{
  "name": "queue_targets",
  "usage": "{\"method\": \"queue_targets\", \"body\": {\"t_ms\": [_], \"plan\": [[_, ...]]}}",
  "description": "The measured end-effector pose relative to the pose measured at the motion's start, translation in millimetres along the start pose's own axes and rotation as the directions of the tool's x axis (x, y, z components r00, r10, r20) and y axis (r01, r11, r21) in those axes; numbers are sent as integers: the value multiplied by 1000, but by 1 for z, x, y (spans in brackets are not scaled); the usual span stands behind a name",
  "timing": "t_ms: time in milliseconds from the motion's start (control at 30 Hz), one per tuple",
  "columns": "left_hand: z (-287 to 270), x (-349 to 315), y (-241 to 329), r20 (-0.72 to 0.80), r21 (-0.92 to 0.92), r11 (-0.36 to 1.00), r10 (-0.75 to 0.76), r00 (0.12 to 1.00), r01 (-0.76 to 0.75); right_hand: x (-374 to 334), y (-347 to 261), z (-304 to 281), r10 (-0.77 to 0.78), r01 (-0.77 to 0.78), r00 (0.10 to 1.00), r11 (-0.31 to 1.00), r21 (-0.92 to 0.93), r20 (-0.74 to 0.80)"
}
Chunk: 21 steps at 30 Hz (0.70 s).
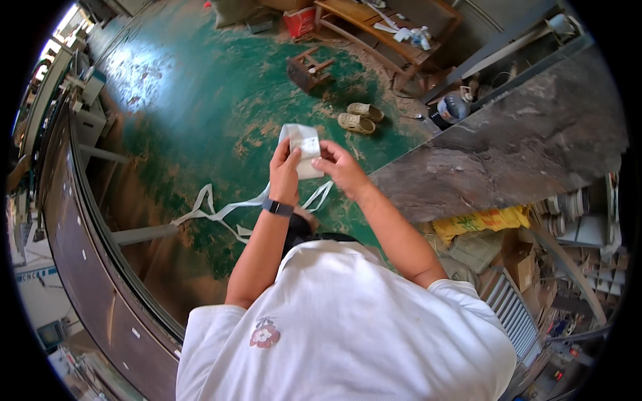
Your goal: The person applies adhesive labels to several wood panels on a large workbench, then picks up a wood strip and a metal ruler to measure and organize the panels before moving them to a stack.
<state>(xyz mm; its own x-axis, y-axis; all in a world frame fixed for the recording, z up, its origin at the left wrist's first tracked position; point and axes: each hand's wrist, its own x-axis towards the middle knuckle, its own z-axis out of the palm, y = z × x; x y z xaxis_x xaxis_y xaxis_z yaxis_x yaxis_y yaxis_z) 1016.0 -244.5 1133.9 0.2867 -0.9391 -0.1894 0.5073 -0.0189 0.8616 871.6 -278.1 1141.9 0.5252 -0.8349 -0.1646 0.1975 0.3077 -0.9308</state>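
Ahead of my body, both hands hold up a white strip of labels (pixel 302 142) with small dark print on it. My left hand (pixel 285 175), a dark watch on its wrist, is closed on the strip's left edge. On the other edge, my right hand (pixel 340 167) pinches it between thumb and fingers. A long, narrow white paper ribbon (pixel 231 208) trails below my hands in loose loops toward the left; whether it joins the labels is hidden behind my left hand.
Dust litters the green floor (pixel 221 113). A small wooden stool (pixel 309 69) lies near a pair of beige clogs (pixel 360 119). A marbled slab (pixel 495 147) fills the right side, beside a yellow sack (pixel 481 222). A long dark panel (pixel 87 267) borders the left.
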Motion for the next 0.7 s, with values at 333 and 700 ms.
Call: {"method": "queue_targets", "body": {"t_ms": [333,700], "plan": [[68,165,7,83,-172,984,66,994,-51,111,-76,-65,-30,28,995,999,-28,-93],[90,318,-40,105,59,997,-53,993,47,258,-54,-158,19,-37,995,981,-188,-98]]}}
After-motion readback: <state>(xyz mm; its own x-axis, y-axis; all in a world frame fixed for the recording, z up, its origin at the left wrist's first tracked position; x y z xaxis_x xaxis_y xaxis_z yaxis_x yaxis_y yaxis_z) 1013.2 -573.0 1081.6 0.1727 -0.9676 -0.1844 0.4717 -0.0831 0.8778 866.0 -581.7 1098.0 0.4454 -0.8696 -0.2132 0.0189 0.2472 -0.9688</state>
